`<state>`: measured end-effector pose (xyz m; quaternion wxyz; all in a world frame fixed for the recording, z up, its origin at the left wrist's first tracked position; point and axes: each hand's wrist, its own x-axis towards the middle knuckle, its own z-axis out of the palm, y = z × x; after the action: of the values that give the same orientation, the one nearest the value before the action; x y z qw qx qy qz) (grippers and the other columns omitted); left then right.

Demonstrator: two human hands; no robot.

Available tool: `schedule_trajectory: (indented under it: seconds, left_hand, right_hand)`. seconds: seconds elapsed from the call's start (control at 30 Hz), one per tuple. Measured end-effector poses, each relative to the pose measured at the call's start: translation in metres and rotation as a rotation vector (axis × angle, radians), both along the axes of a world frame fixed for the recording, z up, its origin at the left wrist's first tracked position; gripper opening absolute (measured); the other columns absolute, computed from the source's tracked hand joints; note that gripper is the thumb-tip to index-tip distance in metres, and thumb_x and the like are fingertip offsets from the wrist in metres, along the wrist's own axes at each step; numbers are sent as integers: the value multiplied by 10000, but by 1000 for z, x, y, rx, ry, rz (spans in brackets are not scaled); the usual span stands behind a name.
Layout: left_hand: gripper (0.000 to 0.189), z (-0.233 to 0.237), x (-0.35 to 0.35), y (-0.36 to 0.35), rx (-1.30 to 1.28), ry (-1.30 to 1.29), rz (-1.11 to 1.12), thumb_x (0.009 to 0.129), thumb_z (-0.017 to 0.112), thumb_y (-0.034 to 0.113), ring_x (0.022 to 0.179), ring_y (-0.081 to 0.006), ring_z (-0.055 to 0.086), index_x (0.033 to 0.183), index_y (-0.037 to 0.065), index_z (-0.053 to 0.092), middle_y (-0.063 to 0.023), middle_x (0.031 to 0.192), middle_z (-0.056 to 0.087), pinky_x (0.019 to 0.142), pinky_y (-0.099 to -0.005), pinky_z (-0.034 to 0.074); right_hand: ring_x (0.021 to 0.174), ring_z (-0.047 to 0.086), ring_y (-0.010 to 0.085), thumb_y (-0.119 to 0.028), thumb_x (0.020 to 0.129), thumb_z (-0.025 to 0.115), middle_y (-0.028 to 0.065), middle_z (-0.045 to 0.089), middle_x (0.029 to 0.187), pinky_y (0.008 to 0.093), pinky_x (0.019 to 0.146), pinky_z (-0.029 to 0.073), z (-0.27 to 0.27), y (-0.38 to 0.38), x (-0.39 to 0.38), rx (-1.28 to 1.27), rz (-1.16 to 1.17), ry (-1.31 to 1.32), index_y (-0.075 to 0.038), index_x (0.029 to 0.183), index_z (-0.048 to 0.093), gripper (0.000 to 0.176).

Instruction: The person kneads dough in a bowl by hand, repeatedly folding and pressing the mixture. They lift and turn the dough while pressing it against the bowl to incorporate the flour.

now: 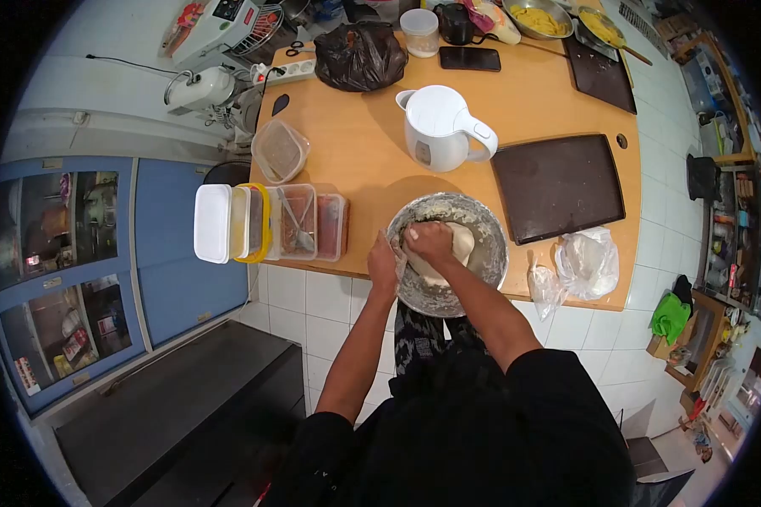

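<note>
Both hands are in a metal bowl [487, 221] that sits at the near edge of a wooden table [364, 152]. The right hand [431, 241] rests on a pale lump of dough [459, 245] in the middle of the bowl, its fingers curled down and closed into the dough. The left hand [382, 264] is at the bowl's left rim. Its fingers seem to be wrapped over the edge, though the view is too small to be sure. The inside of the bowl is smeared with flour.

Just behind the bowl stands a white kettle [440, 127], and a dark tray [558, 186] lies to the right of it. Crumpled plastic bags [588, 262] lie near the bowl's right side. A row of plastic tubs [271, 221] sits to the left.
</note>
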<state>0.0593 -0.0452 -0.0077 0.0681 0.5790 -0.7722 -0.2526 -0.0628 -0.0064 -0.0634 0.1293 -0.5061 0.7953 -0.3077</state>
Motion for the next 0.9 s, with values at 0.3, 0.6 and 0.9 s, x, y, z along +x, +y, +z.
schedule_trajectory:
  seconds: [0.3,0.6,0.9]
  left_hand:
    - [293,2,3,-4,-32,29,-57,913,492,100,883,-419,646,1187,-3,503,-249,994,647,731,-484,513]
    - [233,3,0,0,-50,27,-45,919,490,106,884,-408,652,1138,30,511,-221,975,665,751,-484,515]
    - [255,-6,3,5,-7,-15,-31,925,481,120,878,-398,653,1153,11,519,-223,984,663,748,-476,524]
  right_hand:
    - [742,634,398,-334,891,617,226,650,773,435,673,504,48,26,-6,-223,41,-408,23,803,692,376]
    - [1362,370,345,-325,901,602,203,512,1354,710,1039,200,108,141,5,188,302,107,-143,1367,502,510]
    - [1017,583,423,-183,920,580,228,618,1090,452,931,450,115,176,-25,182,18,-11,5,1330,475,463]
